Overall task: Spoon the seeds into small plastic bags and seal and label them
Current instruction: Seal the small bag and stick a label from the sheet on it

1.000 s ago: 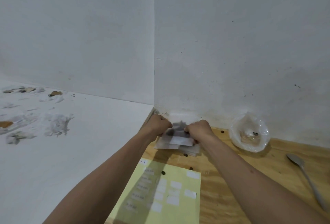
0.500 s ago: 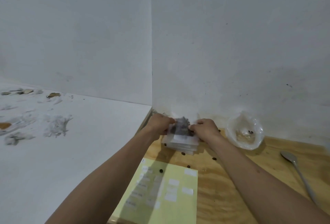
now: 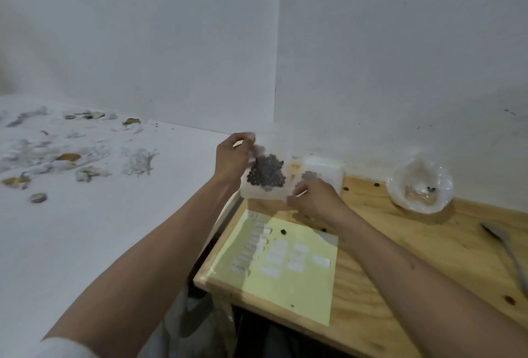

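I hold a small plastic bag (image 3: 264,176) of dark seeds (image 3: 267,174) up in front of the wall corner, above the back left corner of the wooden table (image 3: 400,257). The seeds sit bunched in the middle of the bag. My left hand (image 3: 233,157) pinches the bag's top left edge between thumb and fingers. My right hand (image 3: 314,197) has its fingers curled at the bag's lower right corner; it looks like a pinch on that corner, though blur keeps me from being sure.

Just behind my right hand, a stack of bags (image 3: 324,173) lies against the wall. Below my hands, a yellow sheet (image 3: 285,295) with white labels (image 3: 320,260) lies flat on the table, and one loose seed (image 3: 283,231) rests on it. Farther right near the wall stands a bowl lined with clear plastic (image 3: 420,183), a few seeds inside. A metal spoon (image 3: 507,246) lies at the table's right edge. To my left, a white surface (image 3: 100,229) carries scattered scraps (image 3: 68,157).
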Available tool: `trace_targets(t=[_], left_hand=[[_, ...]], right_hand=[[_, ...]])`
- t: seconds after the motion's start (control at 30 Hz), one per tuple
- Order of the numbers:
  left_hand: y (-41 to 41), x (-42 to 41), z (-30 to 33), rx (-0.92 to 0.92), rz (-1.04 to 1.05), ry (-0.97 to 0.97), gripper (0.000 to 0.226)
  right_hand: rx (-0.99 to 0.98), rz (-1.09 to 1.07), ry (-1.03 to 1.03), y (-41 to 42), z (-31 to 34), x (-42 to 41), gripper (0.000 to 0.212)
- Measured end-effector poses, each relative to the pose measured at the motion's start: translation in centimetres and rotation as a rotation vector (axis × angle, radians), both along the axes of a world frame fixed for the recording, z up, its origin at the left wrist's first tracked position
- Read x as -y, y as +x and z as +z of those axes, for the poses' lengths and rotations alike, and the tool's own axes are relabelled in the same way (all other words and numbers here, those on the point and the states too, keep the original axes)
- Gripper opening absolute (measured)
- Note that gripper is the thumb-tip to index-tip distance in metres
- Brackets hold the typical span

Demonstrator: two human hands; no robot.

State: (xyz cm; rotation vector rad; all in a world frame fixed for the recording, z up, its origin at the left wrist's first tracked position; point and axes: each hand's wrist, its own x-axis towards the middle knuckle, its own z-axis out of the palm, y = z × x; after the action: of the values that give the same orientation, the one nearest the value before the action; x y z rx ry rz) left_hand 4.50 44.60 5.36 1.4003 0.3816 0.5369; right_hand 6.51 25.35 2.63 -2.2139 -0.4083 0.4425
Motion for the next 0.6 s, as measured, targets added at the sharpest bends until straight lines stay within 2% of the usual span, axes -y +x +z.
trace_targets(t=[0.1, 0.17, 0.27, 0.47, 0.6], left_hand=[[-1.3, -0.7, 0.3, 0.014, 0.043, 0.002, 0.014], [-1.8, -0.7, 0.1, 0.006, 0.055, 0.021, 0.014], [-2.2, -0.7, -0.5, 0.009, 0.060, 0.060, 0.015], [-2.2, -0.4, -0.8, -0.003, 0.057, 0.034, 0.017], [-1.7, -0.1, -1.1, 0.000, 0.024, -0.006, 0.019]], right_hand=[[-0.003, 0.119, -0.178, -1.3, -0.5, -1.7, 0.028], [0.041, 0.145, -0.297, -2.1, -0.7, -2.6, 0.039], [0.083, 0.153, -0.360, -2.6, -1.2, -3.5, 0.040], [0.033, 0.193, -0.290, -2.4, -1.3, -3.9, 0.029], [-0.028, 0.256, -0.100, -1.9, -0.6, -2.7, 0.030]])
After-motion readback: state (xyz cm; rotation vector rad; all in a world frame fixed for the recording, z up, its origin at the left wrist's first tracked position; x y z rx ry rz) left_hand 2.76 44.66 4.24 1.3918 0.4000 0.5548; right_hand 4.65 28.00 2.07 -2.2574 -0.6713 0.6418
